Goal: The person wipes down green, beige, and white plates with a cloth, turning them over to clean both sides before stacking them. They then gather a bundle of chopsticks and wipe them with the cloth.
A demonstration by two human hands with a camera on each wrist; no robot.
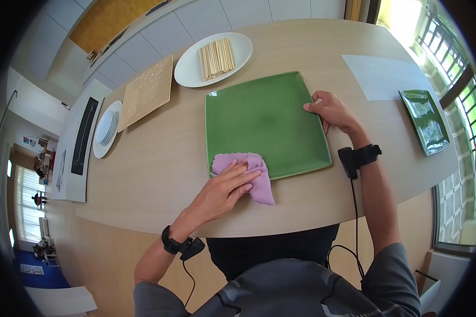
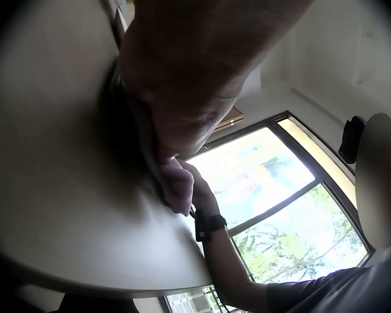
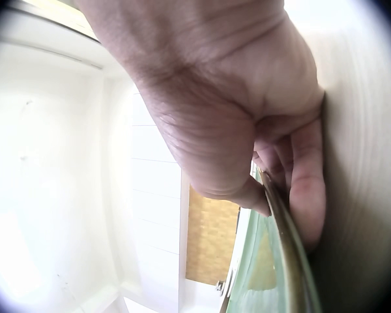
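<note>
A large square green plate [image 1: 264, 121] lies on the table in front of me. My left hand [image 1: 222, 190] presses a pink cloth [image 1: 259, 182] onto the plate's near left corner with its fingers extended. Part of the cloth hangs past the near rim. At the plate's right edge, my right hand [image 1: 333, 112] grips the rim, thumb on top and fingers beneath. In the right wrist view, the thumb and fingers of that hand [image 3: 228, 130] stand on either side of the plate's edge [image 3: 283, 241]. The left wrist view shows the cloth [image 2: 177, 186] beneath the left hand [image 2: 182, 124].
Behind the plate stands a white oval plate [image 1: 185, 68] bearing a bundle of pale sticks [image 1: 217, 58]. To the left are a patterned tan square board [image 1: 147, 94] and stacked white dishes [image 1: 107, 128]. A small green rectangular dish [image 1: 426, 122] and a white sheet [image 1: 383, 77] lie right.
</note>
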